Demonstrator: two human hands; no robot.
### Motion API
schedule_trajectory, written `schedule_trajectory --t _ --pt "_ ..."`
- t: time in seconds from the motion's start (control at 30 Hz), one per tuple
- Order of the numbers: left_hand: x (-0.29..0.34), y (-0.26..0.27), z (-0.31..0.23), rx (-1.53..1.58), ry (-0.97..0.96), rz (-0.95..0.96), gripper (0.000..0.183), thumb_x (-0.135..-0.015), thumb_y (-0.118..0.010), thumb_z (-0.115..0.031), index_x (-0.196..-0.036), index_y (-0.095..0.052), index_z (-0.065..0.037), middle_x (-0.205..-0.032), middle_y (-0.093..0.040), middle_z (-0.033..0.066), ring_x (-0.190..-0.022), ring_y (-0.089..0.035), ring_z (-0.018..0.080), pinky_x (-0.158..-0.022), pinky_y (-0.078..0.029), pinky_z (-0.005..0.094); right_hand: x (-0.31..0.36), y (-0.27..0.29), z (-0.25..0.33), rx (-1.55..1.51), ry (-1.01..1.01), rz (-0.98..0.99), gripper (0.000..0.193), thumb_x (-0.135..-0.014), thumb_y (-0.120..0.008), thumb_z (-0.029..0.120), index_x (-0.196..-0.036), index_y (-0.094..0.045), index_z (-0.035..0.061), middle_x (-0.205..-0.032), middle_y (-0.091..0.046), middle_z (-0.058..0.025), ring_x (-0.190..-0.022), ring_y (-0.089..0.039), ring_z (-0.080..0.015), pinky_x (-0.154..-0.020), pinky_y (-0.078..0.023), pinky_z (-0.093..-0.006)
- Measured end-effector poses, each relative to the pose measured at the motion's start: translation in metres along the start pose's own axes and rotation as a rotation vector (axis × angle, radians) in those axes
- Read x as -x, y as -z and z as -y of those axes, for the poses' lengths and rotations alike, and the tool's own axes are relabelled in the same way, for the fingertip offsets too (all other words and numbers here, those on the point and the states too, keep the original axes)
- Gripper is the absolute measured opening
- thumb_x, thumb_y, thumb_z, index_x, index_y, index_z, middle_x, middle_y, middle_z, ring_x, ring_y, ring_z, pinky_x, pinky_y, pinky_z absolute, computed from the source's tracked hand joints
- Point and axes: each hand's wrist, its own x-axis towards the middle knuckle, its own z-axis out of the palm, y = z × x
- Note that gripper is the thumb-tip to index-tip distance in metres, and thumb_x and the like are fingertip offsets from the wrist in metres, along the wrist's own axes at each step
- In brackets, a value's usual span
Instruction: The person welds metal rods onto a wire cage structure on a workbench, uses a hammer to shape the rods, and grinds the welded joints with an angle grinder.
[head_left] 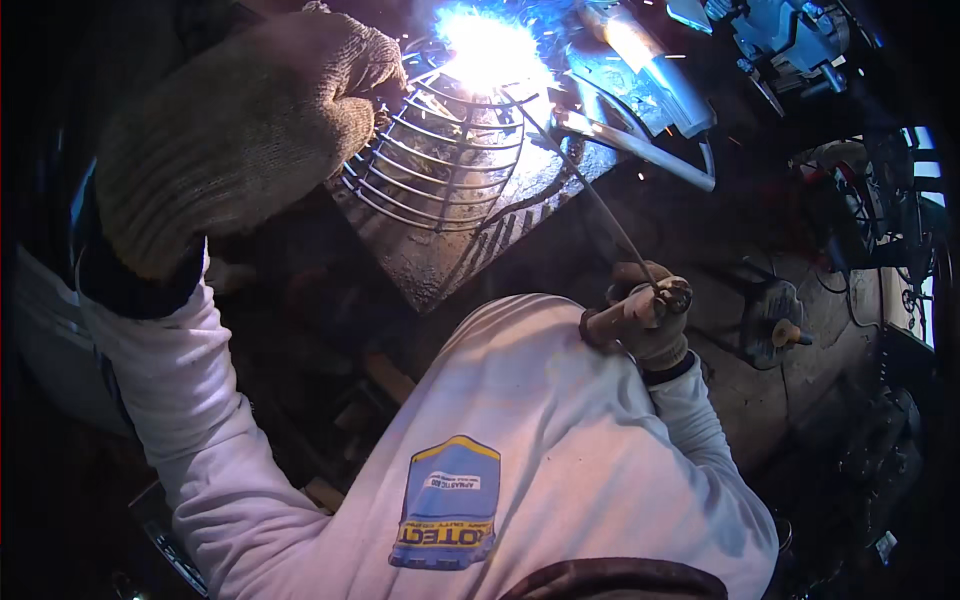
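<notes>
My left hand, in a knitted work glove, is closed on the left edge of a curved wire grille of several bent bars. The grille rests on a rough metal plate. My right hand, also gloved, grips a welding electrode holder near my lap. From it a long thin welding electrode slants up and left toward the grille. A white-blue welding arc glares at the grille's far end, hiding the electrode's tip and the metal there. Sparks fly around it.
Bent metal tubing lies right of the grille, by a thick bright pipe. At the far right is a metal clamp-like fixture. A dark tool with a wooden-coloured knob lies on the floor to the right. The surroundings are dark.
</notes>
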Motion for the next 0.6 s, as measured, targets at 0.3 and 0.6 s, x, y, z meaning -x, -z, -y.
schedule_trajectory --t 0.3,0.6 --pt "-0.02 -0.014 0.035 -0.372 -0.632 -0.05 0.03 -0.086 -0.063 -0.006 -0.116 -0.063 -0.002 -0.113 -0.065 0.0082 -0.101 -0.063 0.0243 -0.087 -0.053 0.0347 0.018 -0.004 -0.025 0.051 0.108 -0.061 0.015 -0.082 -0.065 0.006 -0.094 -0.066 -0.0017 -0.074 -0.065 -0.0105 -0.064 -0.064 -0.0164 -0.056 -0.053 -0.0294" --pt "-0.013 0.007 -0.007 -0.035 0.171 0.278 0.03 -0.095 -0.056 -0.02 -0.123 -0.063 -0.01 -0.107 -0.065 0.0078 -0.079 -0.064 0.0164 -0.076 -0.055 0.0319 0.017 0.006 -0.011 0.265 -0.146 0.121 0.034 -0.078 -0.073 0.02 -0.105 -0.064 0.001 -0.092 -0.067 -0.0087 -0.079 -0.065 -0.0207 -0.071 -0.051 -0.0363"
